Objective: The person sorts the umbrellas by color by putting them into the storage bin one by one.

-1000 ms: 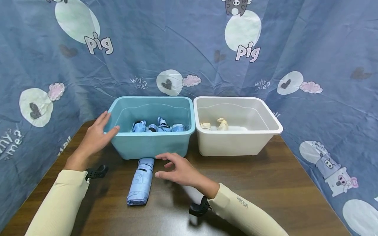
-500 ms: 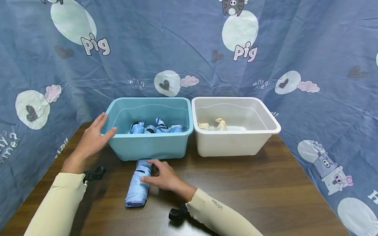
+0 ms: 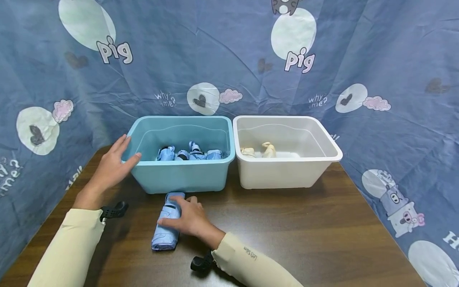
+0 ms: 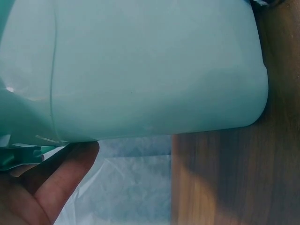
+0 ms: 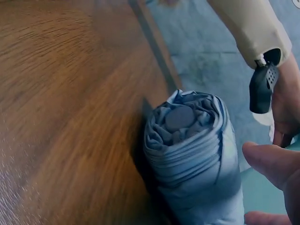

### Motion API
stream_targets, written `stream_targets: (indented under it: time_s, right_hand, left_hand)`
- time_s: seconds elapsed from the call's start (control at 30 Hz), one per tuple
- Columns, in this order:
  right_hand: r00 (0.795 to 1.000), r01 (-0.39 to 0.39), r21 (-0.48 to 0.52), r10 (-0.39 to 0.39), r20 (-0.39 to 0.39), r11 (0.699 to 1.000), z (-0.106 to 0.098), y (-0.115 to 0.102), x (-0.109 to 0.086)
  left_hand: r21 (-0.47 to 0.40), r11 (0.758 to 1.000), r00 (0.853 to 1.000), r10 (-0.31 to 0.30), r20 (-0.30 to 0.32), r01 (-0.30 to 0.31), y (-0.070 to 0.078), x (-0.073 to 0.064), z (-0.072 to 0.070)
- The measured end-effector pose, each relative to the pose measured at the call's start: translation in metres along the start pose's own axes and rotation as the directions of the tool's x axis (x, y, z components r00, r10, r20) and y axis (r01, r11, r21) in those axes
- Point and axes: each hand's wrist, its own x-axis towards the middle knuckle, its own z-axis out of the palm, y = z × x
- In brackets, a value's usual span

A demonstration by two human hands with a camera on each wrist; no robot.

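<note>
A folded light-blue umbrella (image 3: 165, 238) lies on the table in front of the blue bin (image 3: 181, 177); its rolled end faces the right wrist view. Over its upper part hovers my right hand (image 3: 191, 218), thumb and fingers spread with a gap visible from the fabric in the right wrist view. At the bin's left end, my left hand (image 3: 112, 165) rests its straight fingers against the rim, and the left wrist view shows the thumb (image 4: 75, 176) touching the bin wall. Several blue folded umbrellas (image 3: 196, 153) sit inside this bin.
A white bin (image 3: 279, 173) stands right beside the blue one, holding cream-coloured items (image 3: 269, 150) that are partly hidden by its front wall. Both bins are on the dark wooden table (image 3: 305, 231). Behind hangs a blue printed cloth (image 3: 229, 48).
My right hand has moved left, from beside the umbrella to above it. My left hand has stayed at the blue bin's rim, and the umbrella lies where it was.
</note>
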Motion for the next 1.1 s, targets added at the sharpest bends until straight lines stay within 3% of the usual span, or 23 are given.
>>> stream_targets:
  time_s: [0.2,0.33,0.77,1.1]
  right_hand:
    - [0.998,0.056,-0.138,-0.054,0.012,0.989,0.003,-0.001,-0.004]
    - [0.997,0.075,-0.169,-0.069,0.044,0.983,0.000,-0.001,-0.003]
    - [0.994,0.023,-0.040,-0.019,0.105,0.999,-0.014,0.004,0.000]
    - [0.993,0.051,0.007,-0.052,0.104,0.999,-0.019,0.008,-0.002]
  left_hand:
    - [0.014,1.000,1.000,-0.009,0.003,0.009,0.000,0.000,0.000]
    - [0.014,1.000,1.000,-0.007,-0.001,0.007,0.001,0.001,0.001]
    - [0.013,1.000,1.000,-0.001,0.007,0.001,-0.001,0.002,0.000]
    - [0.007,1.000,1.000,0.000,0.001,0.000,-0.001,0.003,0.000]
